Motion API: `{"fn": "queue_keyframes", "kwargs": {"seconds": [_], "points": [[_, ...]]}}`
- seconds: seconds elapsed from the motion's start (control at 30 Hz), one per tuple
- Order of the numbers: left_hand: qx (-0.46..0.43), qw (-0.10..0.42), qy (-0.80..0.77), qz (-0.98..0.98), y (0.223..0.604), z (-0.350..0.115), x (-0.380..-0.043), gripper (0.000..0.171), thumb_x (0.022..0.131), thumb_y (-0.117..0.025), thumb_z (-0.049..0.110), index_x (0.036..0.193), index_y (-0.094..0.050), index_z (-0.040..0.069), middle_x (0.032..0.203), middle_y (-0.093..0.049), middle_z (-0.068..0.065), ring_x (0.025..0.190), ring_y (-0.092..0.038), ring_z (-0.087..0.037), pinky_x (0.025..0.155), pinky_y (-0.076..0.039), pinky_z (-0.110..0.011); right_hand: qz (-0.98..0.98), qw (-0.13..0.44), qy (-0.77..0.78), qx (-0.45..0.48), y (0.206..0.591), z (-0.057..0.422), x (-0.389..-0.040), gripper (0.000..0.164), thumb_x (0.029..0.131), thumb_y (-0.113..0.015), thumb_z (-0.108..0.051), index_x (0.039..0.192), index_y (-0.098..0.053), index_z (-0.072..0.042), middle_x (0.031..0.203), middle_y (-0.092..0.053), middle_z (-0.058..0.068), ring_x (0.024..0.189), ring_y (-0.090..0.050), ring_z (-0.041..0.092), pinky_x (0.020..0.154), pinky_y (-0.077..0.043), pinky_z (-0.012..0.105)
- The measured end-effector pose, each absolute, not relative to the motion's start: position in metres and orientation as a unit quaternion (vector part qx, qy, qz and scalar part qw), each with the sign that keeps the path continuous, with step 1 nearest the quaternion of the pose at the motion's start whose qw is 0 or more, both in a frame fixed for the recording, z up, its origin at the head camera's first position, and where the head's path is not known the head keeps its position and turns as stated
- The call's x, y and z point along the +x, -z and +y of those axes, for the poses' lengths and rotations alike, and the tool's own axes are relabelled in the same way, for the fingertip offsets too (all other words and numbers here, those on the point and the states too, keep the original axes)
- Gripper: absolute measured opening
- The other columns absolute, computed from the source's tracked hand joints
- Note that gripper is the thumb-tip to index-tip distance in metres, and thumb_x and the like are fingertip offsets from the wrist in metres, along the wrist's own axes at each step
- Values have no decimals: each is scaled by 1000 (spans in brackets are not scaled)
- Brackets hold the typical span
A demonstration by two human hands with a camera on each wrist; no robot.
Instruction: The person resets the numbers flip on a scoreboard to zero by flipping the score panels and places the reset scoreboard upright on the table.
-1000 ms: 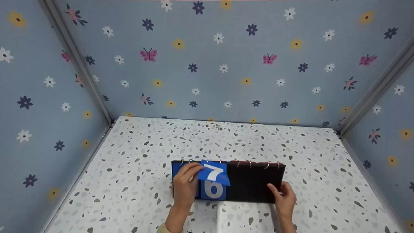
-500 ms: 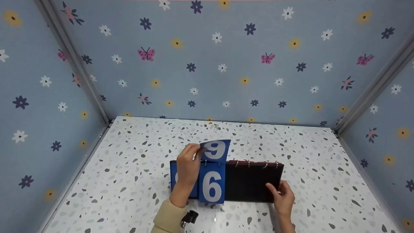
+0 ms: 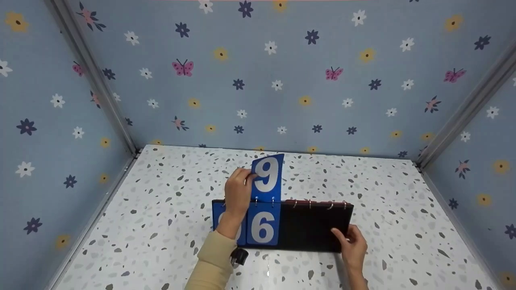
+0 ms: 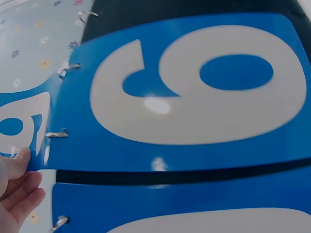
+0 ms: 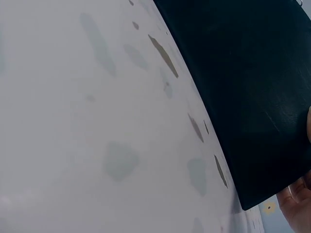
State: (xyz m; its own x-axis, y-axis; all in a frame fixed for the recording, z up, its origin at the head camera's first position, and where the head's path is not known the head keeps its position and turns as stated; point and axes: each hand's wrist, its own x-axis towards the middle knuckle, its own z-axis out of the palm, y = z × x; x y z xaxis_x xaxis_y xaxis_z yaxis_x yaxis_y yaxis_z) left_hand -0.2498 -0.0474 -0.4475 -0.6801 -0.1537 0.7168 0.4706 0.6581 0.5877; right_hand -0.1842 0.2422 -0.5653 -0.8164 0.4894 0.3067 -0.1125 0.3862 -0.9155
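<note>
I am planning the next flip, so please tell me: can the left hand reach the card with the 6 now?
Probably not yet: the left hand pinches the raised card and would likely need to release it. The card with the 6 itself is uncovered below.

soft, even light falls on the tabletop point(image 3: 169, 237), with a pale streak of glare nearer me, between my left hand point(image 3: 238, 193) and right hand point(image 3: 355, 245), and a faint shadow along the right one's inner side. beside my left, white glints mark the glossy blue card point(image 4: 182, 94). near my right, the close view is dimmer, the black board point(image 5: 243, 97) almost featureless.
</note>
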Motion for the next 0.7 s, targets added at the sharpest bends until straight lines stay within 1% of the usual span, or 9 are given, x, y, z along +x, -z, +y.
{"fn": "queue_keyframes", "kwargs": {"seconds": [0.2,0.33,0.57,0.7], "points": [[-75,352,384,-850,454,-48,-260,7,80,-65,7,80,-66,0,74,-59,-8,69,-58,-19,64,-48,-30,-790,270,-535,-130,564,242,-184,24,70,-75,-12,85,-61,-1,78,-62,11,63,-56,6,57,-44,14],[-62,318,371,-870,455,-47,-264,7,79,-65,5,81,-66,-1,75,-59,-9,70,-59,-21,65,-48,-32,-791,264,-534,-139,563,243,-184,23,70,-75,-12,85,-61,-2,78,-62,10,63,-56,6,57,-44,14],[-30,249,335,-908,454,-43,-269,11,75,-68,5,82,-67,-3,74,-60,-12,70,-60,-23,64,-48,-33,-791,260,-537,-137,562,243,-185,23,70,-75,-13,85,-61,-2,76,-61,8,63,-56,6,57,-45,15],[-7,202,335,-920,453,-42,-271,15,75,-68,4,87,-67,-4,80,-63,-14,76,-61,-25,67,-48,-35,-790,259,-541,-129,562,243,-183,25,70,-75,-13,85,-61,0,76,-62,10,62,-55,7,56,-45,15]]}}
